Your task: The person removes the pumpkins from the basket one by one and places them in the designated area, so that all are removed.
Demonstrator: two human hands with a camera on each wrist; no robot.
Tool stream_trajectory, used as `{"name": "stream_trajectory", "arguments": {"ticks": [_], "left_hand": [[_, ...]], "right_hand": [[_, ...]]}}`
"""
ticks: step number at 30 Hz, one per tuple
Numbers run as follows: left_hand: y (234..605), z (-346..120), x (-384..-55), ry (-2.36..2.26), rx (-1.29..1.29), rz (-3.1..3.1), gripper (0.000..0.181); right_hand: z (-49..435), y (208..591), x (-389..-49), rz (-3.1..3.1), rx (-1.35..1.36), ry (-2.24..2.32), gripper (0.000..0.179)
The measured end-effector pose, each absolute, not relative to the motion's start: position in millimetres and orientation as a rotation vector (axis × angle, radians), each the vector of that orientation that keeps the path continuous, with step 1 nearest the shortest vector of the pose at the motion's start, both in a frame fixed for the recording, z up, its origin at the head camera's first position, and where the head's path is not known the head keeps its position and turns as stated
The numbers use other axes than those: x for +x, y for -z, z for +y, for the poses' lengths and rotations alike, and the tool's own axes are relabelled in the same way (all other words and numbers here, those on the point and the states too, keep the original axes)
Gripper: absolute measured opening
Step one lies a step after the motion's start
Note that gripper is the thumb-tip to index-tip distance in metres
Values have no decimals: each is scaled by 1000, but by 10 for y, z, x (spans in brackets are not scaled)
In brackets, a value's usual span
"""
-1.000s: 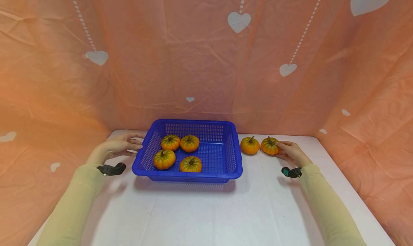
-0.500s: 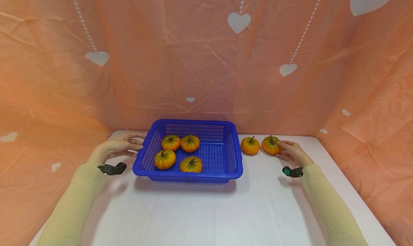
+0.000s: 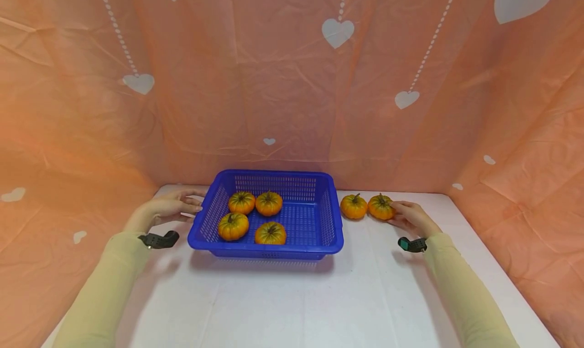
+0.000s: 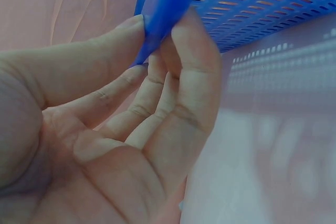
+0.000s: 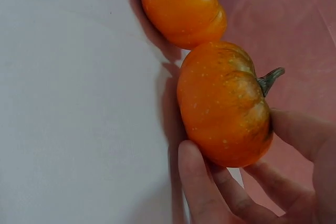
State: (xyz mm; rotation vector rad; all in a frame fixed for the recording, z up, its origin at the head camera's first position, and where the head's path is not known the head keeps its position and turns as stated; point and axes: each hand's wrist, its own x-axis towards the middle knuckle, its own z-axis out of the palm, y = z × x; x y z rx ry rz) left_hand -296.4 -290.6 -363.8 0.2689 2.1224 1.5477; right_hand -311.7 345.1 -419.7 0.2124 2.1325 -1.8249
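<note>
heart-print peach cloth [image 3: 292, 100] takes up most of the view, back and both sides. then there's the white bench [image 3: 292, 307] in front of it. next down is the blue plastic basket [image 3: 274, 248], slotted walls, near the back of the bench and a bit left of middle. pale yellow sleeves [image 3: 102, 287] come in from either side. as for the hands, the left hand [image 3: 175, 206] is nearly closed, thumb and fingertips pinching the basket's left rim. the right hand [image 3: 412, 217] is spread just enough to fit the outer pumpkin [image 3: 380, 207], thumb and fingers gripping its right side. that one's over right of the basket, with the inner pumpkin [image 3: 353, 207] snug beside it, can't really tell if they touch. four more pumpkins [image 3: 233, 227] sit in the basket, two back, two front, bunched leftish. smallest bit: a black wrist gadget [image 3: 159, 240] on each arm.
</note>
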Motion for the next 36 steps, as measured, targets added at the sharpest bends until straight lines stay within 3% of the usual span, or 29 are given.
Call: {"name": "stream_trajectory", "arguments": {"ticks": [23,34,36], "left_hand": [[3640,-2894,-2951,-1549,277,2128,59],[3649,-2893,-2947,-1552,269,2135,58],[3648,-2895,-2951,-1547,272,2138,58]], "right_hand": [[3511,4141,-3019,2235,148,1732,64],[3714,3974,-3000,2355,-65,1638,75],[3891,4115,-3017,2354,-317,1695,65]]}}
